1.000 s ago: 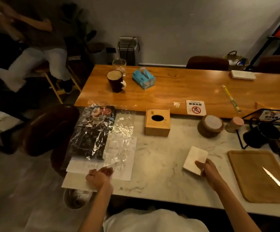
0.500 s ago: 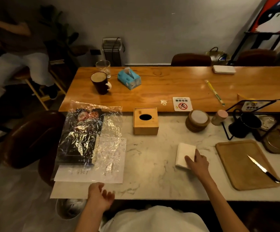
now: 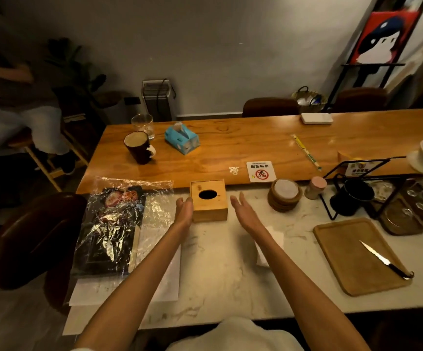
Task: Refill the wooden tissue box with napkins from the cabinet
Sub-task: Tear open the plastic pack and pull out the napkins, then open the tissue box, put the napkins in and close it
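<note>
Dim room, grey wall [image 3: 230, 46] behind. A long wooden table [image 3: 243, 145] butted against a pale marble counter [image 3: 218, 274]. On the counter: a wooden tray [image 3: 352, 259] at right carrying a knife [image 3: 385, 262], a plastic-wrapped package [image 3: 114, 224] at left. The wooden tissue box [image 3: 209, 200] stood at the counter's far edge, oval slot up. Napkins [image 3: 268, 245] lay nearer, partly under the right forearm. Left hand [image 3: 185, 211] touched the box's left side; right hand [image 3: 243, 211] just beside its right, apart. Both flat, fingers extended and loosely together, holding nothing.
</note>
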Available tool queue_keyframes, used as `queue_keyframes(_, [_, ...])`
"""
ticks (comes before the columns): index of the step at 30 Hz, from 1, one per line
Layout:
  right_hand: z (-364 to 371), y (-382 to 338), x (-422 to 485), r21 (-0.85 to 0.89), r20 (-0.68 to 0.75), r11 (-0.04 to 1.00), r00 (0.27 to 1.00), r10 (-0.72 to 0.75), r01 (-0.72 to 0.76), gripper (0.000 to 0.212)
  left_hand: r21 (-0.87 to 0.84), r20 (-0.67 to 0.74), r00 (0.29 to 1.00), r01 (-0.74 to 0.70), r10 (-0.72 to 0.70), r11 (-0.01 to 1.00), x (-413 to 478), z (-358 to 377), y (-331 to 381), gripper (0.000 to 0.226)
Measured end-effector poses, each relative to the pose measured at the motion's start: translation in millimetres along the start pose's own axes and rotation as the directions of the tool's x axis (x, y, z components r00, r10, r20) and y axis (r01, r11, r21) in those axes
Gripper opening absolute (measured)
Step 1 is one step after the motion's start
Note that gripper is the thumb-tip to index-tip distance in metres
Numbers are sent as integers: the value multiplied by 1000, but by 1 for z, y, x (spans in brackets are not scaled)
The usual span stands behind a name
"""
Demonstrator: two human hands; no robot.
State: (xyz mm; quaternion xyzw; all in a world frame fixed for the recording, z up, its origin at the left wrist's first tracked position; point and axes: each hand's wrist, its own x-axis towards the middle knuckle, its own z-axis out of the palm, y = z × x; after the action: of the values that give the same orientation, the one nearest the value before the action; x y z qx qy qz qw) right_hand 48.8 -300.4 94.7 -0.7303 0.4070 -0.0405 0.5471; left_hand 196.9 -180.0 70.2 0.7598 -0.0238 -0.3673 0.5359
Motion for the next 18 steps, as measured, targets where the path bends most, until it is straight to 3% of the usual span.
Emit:
queue_keyframes(3, [17, -9, 12, 358, 173, 928, 984, 45, -105, 64, 66, 117, 993, 9, -17, 998, 63, 5, -28, 72])
queue_keyframes(6, [31, 23, 39, 461, 210, 878, 977, 31, -127, 93, 87, 108, 992, -67, 57, 994, 53, 8, -29, 54])
queue_keyframes(8, [34, 27, 33, 423, 204, 894, 977, 64, -147, 95, 94, 116, 989, -103, 92, 990, 24, 7, -22, 51])
queue_keyframes(11, [29, 5, -20, 384, 148, 910, 983, 110, -160, 73, 108, 156, 983, -116, 98, 987, -4, 3, -32, 48])
queue_keyframes(15, [31, 37, -76, 333, 170, 925, 977, 131, -182, 105, 92, 202, 967, -177, 155, 980, -60, -4, -68, 56])
queue_keyframes(18, [38, 59, -115, 333, 164, 922, 975, 147, -195, 88, 103, 159, 976, -168, 151, 980, -110, -5, -91, 49])
